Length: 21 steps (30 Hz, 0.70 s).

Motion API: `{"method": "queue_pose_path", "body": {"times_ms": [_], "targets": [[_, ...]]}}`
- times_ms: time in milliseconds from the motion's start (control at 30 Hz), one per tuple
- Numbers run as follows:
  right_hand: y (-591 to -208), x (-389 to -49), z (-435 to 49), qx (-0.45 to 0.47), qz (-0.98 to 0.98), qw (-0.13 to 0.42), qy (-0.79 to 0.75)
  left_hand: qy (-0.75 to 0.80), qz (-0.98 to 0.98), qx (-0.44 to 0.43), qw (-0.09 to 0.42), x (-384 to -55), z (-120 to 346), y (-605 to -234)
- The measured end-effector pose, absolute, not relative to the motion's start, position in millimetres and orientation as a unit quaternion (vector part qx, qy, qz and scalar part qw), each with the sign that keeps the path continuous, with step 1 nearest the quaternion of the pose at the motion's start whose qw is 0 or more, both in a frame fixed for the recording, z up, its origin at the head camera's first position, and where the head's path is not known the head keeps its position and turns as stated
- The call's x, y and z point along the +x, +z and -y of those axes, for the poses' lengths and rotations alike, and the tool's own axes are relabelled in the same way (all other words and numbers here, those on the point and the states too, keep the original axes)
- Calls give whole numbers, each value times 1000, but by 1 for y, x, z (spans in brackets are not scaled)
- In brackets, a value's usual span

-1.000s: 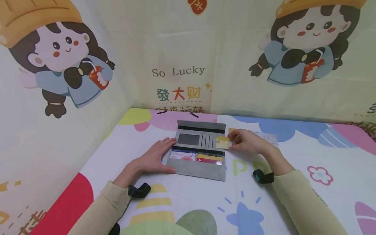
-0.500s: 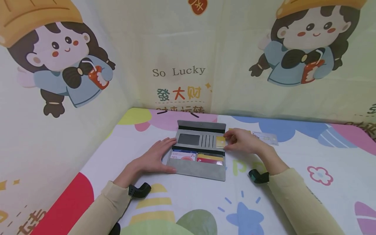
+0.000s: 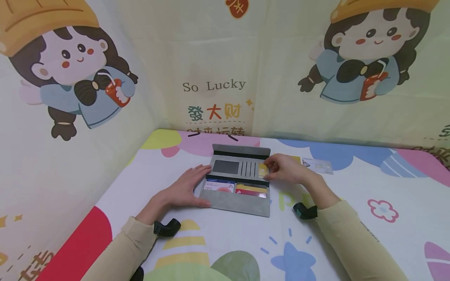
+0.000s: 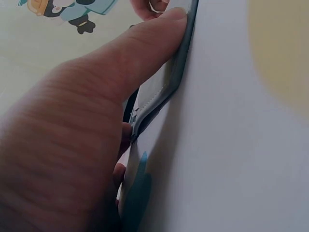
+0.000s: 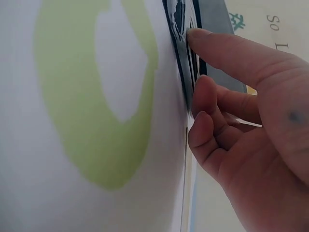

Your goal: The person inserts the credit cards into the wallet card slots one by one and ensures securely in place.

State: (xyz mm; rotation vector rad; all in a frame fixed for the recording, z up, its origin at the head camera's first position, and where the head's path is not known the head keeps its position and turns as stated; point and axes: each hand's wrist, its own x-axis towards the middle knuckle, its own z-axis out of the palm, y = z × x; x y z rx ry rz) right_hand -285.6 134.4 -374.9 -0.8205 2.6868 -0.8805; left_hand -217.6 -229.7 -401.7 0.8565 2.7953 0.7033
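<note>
A grey wallet (image 3: 235,203) lies unfolded on the table, its card slots and dark window facing up. My left hand (image 3: 188,188) rests along the wallet's left side, fingers fairly straight, with the thumb (image 4: 164,29) pressing on its lower flap. At the right edge, my right hand (image 3: 290,169) pinches a gold card (image 3: 262,170) between thumb and fingers. Much of that card sits inside the wallet's upper right slot, and the fingertips cover its outer end. In the lower pockets sit a white and blue card (image 3: 219,185) and a red and gold card (image 3: 251,189).
Behind the right hand lie a silvery card (image 3: 318,166) and another gold card (image 3: 296,159), partly hidden by that hand. A patterned cloth (image 3: 225,242) covers the table. Cartoon-printed sheets (image 3: 214,50) hang at the back and left.
My right hand has moved left, sliding the gold card deeper into the slot, so less of it shows. The left hand and the wallet have stayed in place.
</note>
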Motion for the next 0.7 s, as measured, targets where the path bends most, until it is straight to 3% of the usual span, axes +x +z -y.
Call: {"method": "queue_pose_path", "body": {"times_ms": [700], "targets": [[-374,-284,-130,-267,-915,101,-284,234,-926,289,64,-217,228,-401]]}}
